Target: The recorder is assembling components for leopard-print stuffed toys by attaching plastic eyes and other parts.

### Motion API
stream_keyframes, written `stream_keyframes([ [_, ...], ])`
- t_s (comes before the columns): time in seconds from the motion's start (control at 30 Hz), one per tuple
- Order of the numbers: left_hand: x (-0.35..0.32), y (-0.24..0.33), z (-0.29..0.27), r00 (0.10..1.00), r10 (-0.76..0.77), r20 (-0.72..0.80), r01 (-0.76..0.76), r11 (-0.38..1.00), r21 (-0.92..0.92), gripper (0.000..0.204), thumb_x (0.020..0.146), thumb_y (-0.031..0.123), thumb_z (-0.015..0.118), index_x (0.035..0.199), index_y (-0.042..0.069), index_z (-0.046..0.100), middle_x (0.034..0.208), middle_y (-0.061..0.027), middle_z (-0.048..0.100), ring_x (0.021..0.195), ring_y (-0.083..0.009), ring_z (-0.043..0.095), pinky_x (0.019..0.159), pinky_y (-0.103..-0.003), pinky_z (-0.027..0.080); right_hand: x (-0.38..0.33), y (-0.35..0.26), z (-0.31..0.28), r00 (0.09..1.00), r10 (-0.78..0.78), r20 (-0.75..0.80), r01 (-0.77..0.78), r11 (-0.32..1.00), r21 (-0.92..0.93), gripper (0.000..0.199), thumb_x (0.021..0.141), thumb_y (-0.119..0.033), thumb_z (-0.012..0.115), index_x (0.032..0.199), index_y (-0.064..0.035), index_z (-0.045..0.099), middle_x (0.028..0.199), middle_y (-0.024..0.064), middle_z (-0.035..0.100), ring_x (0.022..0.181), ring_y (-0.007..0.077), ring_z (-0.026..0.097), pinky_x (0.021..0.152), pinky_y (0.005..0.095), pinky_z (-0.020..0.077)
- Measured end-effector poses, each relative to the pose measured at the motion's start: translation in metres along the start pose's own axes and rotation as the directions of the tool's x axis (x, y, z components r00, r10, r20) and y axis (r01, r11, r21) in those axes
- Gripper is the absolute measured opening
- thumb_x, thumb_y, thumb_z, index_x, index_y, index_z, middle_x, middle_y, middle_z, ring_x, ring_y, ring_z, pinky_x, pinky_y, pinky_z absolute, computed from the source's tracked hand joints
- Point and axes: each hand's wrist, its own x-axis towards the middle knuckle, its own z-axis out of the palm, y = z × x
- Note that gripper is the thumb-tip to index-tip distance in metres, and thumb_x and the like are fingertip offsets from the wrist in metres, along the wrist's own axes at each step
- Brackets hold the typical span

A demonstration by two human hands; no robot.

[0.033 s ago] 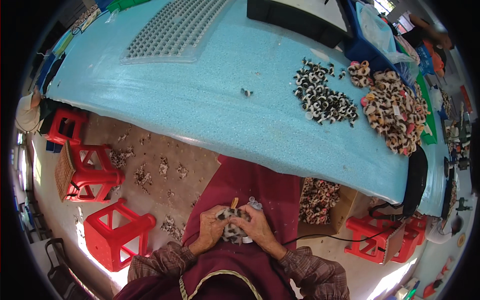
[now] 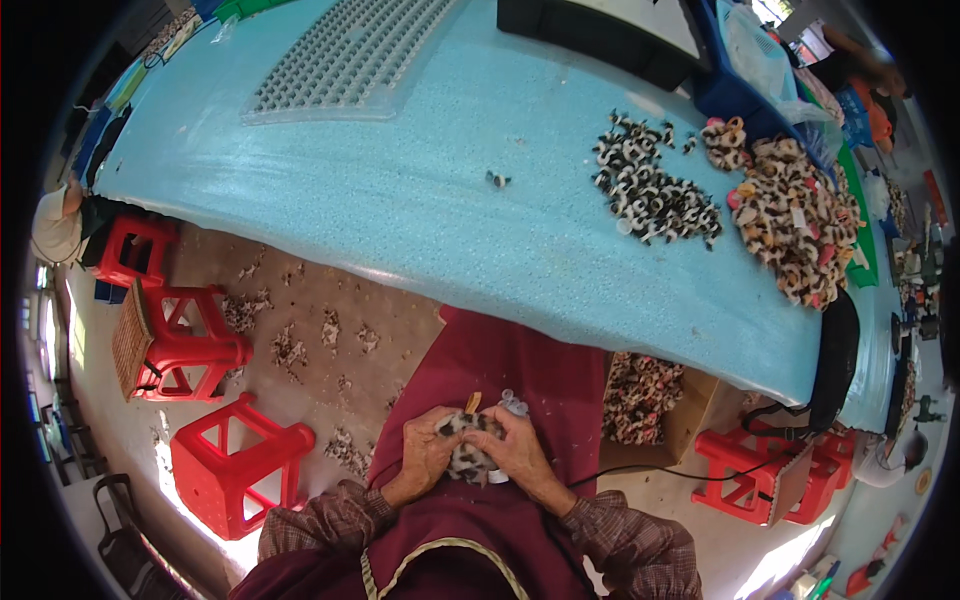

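Note:
Both my hands meet in my lap over a dark red apron [image 2: 500, 370]. My left hand [image 2: 425, 455] and my right hand [image 2: 522, 455] together grip a small black-and-white spotted fabric piece [image 2: 465, 445], which my fingers partly hide. A tan bit [image 2: 473, 402] and a small clear part [image 2: 513, 403] stick out just above my fingers. On the teal table [image 2: 400, 210] ahead lie a pile of black-and-white spotted pieces [image 2: 655, 190], a pile of brown leopard-print pieces [image 2: 795, 220] and one stray piece [image 2: 497, 180].
A grey studded mat [image 2: 350, 55] lies at the table's far left. A cardboard box of spotted pieces [image 2: 650, 395] stands under the table to my right. Red plastic stools [image 2: 235, 465] stand on the floor at left, among fabric scraps [image 2: 290, 350]. Another red stool [image 2: 770, 470] is at right.

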Motion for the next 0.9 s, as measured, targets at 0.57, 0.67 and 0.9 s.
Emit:
stream_keyframes([
  [0.57, -0.003, 0.035, 0.0, 0.969, -0.24, 0.051, 0.245, 0.945, -0.218, 0.017, 0.085, 0.011, 0.068, 0.097, -0.001, 0.064, 0.082, -0.0009, 0.067, 0.07, -0.0051, 0.059, 0.067, -0.02, 0.048, -0.005, -0.004, -0.022, 0.949, 0.28, 0.143, -0.3, 0.667, 0.682, 0.023, 0.088, -0.008, 0.06, 0.109, 0.0026, 0.059, 0.091, 0.0044, 0.064, 0.082, 0.0111, 0.061, 0.071, 0.0247, 0.0518],
  [0.67, -0.004, 0.037, 0.001, 0.968, -0.219, 0.12, 0.241, 0.946, -0.215, 0.018, 0.084, 0.01, 0.068, 0.097, -0.001, 0.064, 0.083, -0.0019, 0.067, 0.071, -0.0053, 0.059, 0.067, -0.02, 0.048, -0.009, 0.0, -0.022, 0.959, 0.212, 0.189, -0.282, 0.798, 0.533, 0.021, 0.086, -0.001, 0.059, 0.106, 0.0023, 0.058, 0.092, 0.0041, 0.064, 0.083, 0.01, 0.061, 0.072, 0.0236, 0.0512],
  [0.9, -0.01, 0.053, -0.006, 0.816, -0.406, 0.412, 0.574, 0.657, -0.489, 0.029, 0.081, 0.006, 0.069, 0.108, 0.001, 0.061, 0.098, -0.0052, 0.067, 0.087, -0.0124, 0.063, 0.078, -0.026, 0.052, -0.013, -0.007, -0.018, 0.999, 0.048, -0.006, -0.041, 0.907, 0.419, 0.018, 0.079, 0.005, 0.061, 0.096, 0.0006, 0.056, 0.087, 0.0022, 0.062, 0.08, 0.0057, 0.058, 0.071, 0.019, 0.0464],
])
